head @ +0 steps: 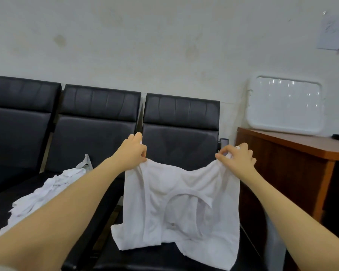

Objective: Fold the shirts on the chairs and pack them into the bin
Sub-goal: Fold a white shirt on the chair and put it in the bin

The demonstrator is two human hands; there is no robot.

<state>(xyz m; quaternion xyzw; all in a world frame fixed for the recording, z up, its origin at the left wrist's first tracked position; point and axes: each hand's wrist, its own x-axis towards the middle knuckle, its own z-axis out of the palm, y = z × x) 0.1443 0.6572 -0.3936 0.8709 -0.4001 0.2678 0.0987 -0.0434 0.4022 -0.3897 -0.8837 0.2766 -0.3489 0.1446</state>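
Note:
A white shirt hangs in front of the rightmost black chair, its lower part draped on the seat with the collar opening facing me. My left hand pinches its upper left edge. The upper right edge is pinched by my right hand. Both hands hold the cloth up at about the same height. A second white shirt lies crumpled on the seat of the middle chair, partly hidden by my left forearm.
A third black chair stands at the left. To the right is a brown wooden desk with a white plastic lid or tray leaning against the wall. No bin body is visible.

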